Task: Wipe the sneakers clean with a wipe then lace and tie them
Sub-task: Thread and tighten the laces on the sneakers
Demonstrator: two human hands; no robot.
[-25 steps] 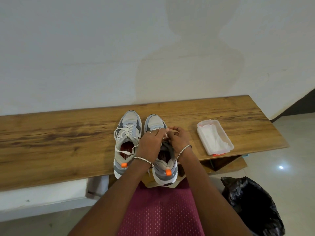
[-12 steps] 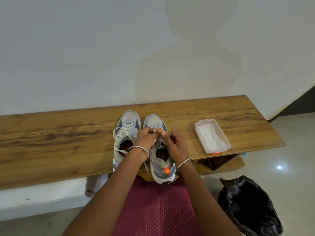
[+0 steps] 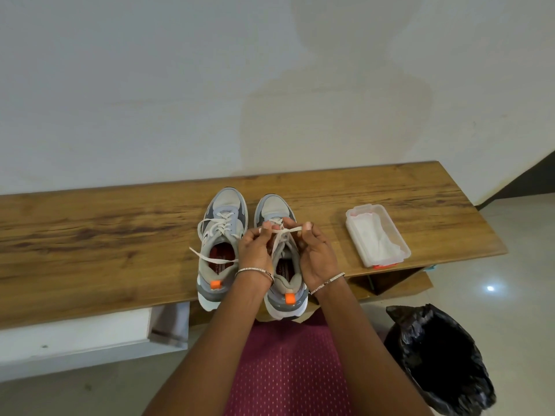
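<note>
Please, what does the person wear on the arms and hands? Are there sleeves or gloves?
No sleeves and no gloves show: both forearms are bare up to the frame edge. The left hand and the right hand are uncovered. Each wrist carries a thin silver band: the left bracelet and the right bracelet. No watch is visible.

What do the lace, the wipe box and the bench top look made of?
Lace: flat fabric tape, likely cotton or polyester, matte off-white.
Wipe box: clear plastic, glossy, contents show through.
Bench top: wood or wood-look laminate, brown grain, slight sheen.
</note>
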